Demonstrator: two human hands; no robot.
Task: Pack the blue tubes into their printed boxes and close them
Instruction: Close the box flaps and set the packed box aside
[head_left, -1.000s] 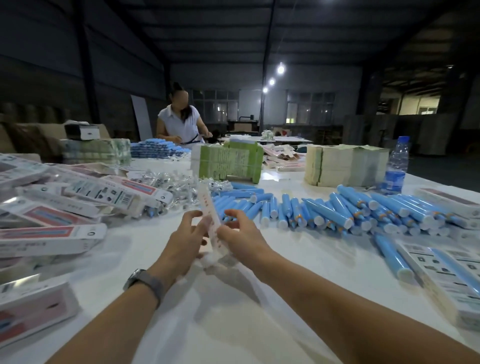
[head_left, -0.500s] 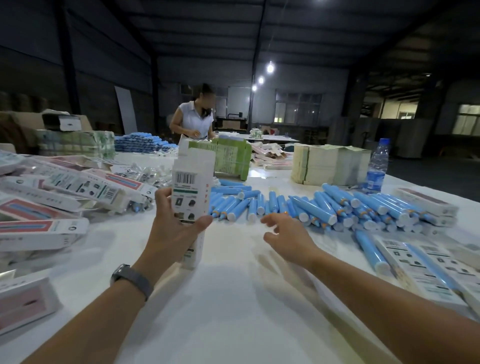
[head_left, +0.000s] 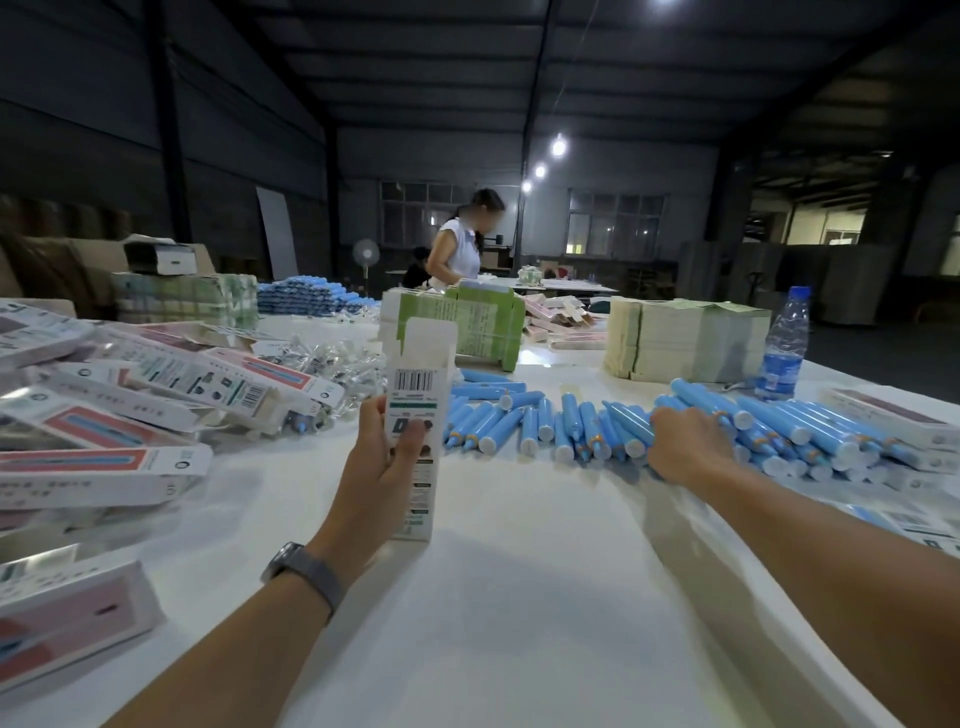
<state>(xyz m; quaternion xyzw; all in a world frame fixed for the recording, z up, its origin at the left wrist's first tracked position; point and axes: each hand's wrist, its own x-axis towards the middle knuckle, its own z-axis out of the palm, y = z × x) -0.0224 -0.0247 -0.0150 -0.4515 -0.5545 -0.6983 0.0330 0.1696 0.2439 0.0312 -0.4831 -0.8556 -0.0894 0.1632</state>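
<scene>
Since half a second ago: right hand (head_left: 685, 447) has travelled from mid-table out to the row of blue tubes (head_left: 597, 426), now lying on them at about 2 o'clock from the box. Left hand (head_left: 384, 457) has kept the printed box (head_left: 415, 415) upright, in much the same place. A second ago both hands were working a flat carton; it is now squared up, top flap open. Judgement: box is erected, tube pick is the step in hand, insertion and closing still to come

Largest to smallest:
- White table (head_left: 519, 597), long, running off toward 12 o'clock
- Heap of packed boxes (head_left: 104, 452) at 9 o'clock, white with pink and blue print, lying at mixed angles
- Stacks of flat cartons (head_left: 685, 338) at 1 o'clock, green-printed bundle (head_left: 467, 322) at 12
- Blue tubes: long scatter from 12 to 3 o'clock, lying flat, white caps mostly facing the wearer, many touching or overlapping
- Printed box: tall, narrow, white, barcode near the top, green band under it, flap standing up
- Water bottle (head_left: 784, 348) at 2 o'clock, far side of the tubes

Hands: left grips the box, thumb across its front face, fingers behind. Right rests knuckles-up on the tubes, fingers curled down among them; whether one tube is actually pinched, cannot tell

A person (head_left: 457, 249) stands at a far table, 12 o'clock
</scene>
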